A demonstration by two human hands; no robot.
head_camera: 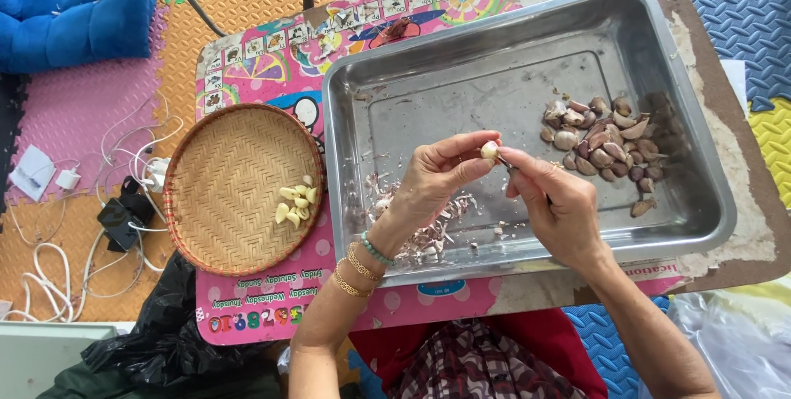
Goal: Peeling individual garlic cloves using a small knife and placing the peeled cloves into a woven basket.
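Observation:
My left hand point(435, 178) pinches a pale garlic clove point(489, 150) between thumb and fingers over a large metal tray point(412, 94). My right hand point(554, 201) holds a small knife whose blade point(507, 165) touches the clove. A heap of unpeeled purple-brown garlic cloves point(606, 143) lies at the tray's right side. Papery peelings point(428, 230) are scattered on the tray floor under my left wrist. Left of the tray, a round woven basket point(231, 160) holds several peeled cloves point(297, 201).
The tray and basket rest on a low table with a pink patterned cover point(264, 61). White cables and chargers point(124, 176) lie on the foam mat floor at left. A black plastic bag point(165, 333) sits near my knees, a blue cushion point(66, 11) at top left.

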